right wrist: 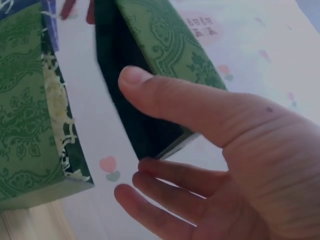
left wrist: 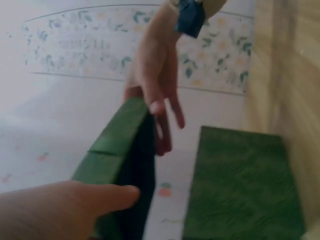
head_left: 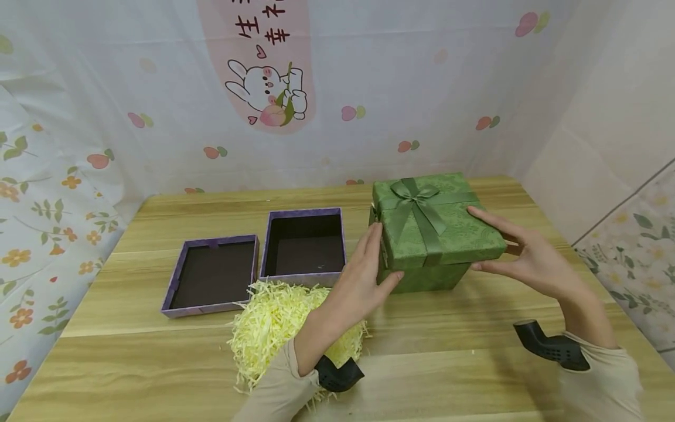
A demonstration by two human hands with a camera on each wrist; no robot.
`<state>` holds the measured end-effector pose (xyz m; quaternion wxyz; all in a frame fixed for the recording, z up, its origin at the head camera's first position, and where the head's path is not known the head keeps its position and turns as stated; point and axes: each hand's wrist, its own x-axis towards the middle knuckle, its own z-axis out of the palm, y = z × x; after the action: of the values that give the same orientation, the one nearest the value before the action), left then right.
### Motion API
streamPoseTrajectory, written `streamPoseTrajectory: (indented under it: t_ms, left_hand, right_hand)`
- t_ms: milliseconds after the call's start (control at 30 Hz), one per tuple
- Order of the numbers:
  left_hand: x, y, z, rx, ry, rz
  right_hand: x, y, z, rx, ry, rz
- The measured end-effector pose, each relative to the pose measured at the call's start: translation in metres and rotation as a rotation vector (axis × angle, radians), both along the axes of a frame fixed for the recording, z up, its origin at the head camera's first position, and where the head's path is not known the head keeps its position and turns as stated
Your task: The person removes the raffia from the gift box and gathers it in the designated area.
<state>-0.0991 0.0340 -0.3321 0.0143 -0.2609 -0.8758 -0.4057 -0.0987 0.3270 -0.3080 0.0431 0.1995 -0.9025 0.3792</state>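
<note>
My left hand (head_left: 353, 284) and right hand (head_left: 532, 258) grip opposite sides of a green gift box lid (head_left: 461, 231) with a ribbon bow on top. The lid hangs above the green gift box (head_left: 429, 280); both wrist views show a gap between them. In the left wrist view, my left thumb lies along the lid's rim (left wrist: 112, 137), with the box (left wrist: 240, 185) apart to the right. My right thumb presses the lid's inner edge in the right wrist view, fingers at its corner. Pale yellow paper shreds (right wrist: 59, 102) show at the box's open top (right wrist: 22, 115).
A pile of yellow shredded paper (head_left: 274, 316) lies beside my left forearm. Behind it stands an open purple-rimmed box (head_left: 343, 234), with a shallow purple-rimmed lid (head_left: 174, 278) lying inside-up to its left. A printed curtain (head_left: 369, 76) hangs behind the wooden table (head_left: 132, 351).
</note>
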Motion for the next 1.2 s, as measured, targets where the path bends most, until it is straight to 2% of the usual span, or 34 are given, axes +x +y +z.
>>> streamPoseTrajectory:
  t_ms: [67,167,233,400,500,633,867,933,1100,1200]
  left_hand:
    - [-0.001,-0.006,0.005,-0.077,0.056,-0.016]
    - [-0.004,-0.016,0.009,-0.118,0.139,-0.051]
    - [-0.008,-0.022,0.011,-0.114,0.218,-0.093]
    - [-0.017,-0.034,0.013,-0.103,0.487,-0.222]
    - [-0.018,-0.038,0.012,-0.103,0.576,-0.272]
    - [-0.019,-0.041,0.013,-0.095,0.599,-0.297]
    - [-0.014,-0.042,0.02,-0.033,0.535,-0.368]
    - [-0.012,-0.043,0.023,-0.02,0.543,-0.376]
    - [-0.011,-0.045,0.028,-0.032,0.586,-0.363]
    - [-0.012,-0.046,0.027,-0.017,0.568,-0.373]
  right_hand:
    - [0.001,0.001,0.001,-0.021,-0.013,0.025]
    - [0.002,-0.001,0.002,-0.065,-0.033,0.075]
    - [0.004,-0.003,0.003,-0.097,-0.048,0.107]
    - [0.005,-0.008,0.006,-0.123,-0.043,0.164]
    - [0.006,-0.011,0.008,-0.121,-0.042,0.18]
    - [0.008,-0.012,0.01,-0.12,-0.048,0.199]
    - [0.014,-0.005,0.012,-0.137,-0.062,0.278]
    - [0.015,-0.003,0.012,-0.149,-0.066,0.301]
    - [0.016,0.0,0.015,-0.092,0.003,0.305]
    - [0.016,-0.001,0.017,-0.033,0.08,0.278]
